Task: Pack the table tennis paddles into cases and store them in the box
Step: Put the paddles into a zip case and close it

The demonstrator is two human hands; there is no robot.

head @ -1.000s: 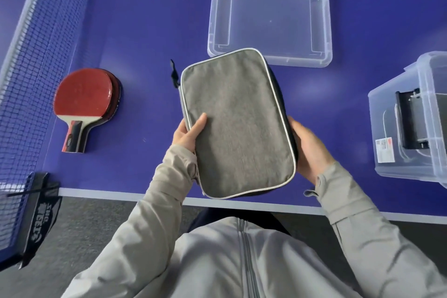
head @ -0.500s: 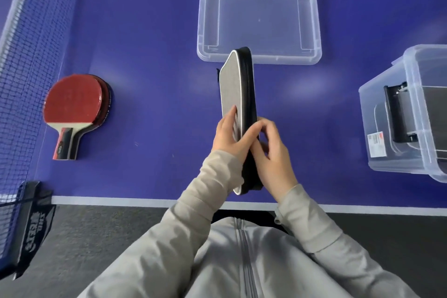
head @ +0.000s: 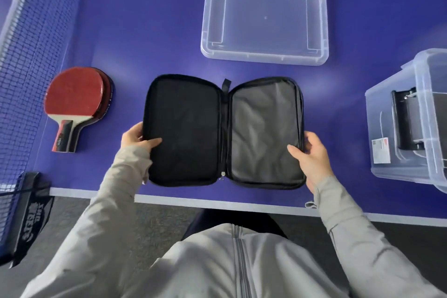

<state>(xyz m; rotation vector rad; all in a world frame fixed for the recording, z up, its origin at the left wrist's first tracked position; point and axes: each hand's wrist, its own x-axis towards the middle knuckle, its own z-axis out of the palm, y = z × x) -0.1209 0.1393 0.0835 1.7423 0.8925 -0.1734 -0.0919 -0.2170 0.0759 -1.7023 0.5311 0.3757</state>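
The case [head: 223, 130] lay spread like a book in front of me, black half to the left, grey half to the right, its spine running straight away from me. My left hand [head: 137, 139] pinched the outer edge of the black half, thumb on the lining and fingers behind. My right hand [head: 312, 155] held the grey half the same way. I could not tell whether the case rested on the table [head: 145, 31] or hung just above it.

The paddles [head: 79, 101] were stacked red face up to the left of the case, near my left hand and well apart from my right. Their handles pointed back toward me, so their long axis ran parallel to the spine. I judged the left hand the one to fetch them, with nothing between it and the handles.

The net [head: 24, 43] stood just beyond the paddles. The clear lid [head: 264, 19] lay farther off, past the case. The box [head: 411, 128] sat at the far right with something dark already inside.
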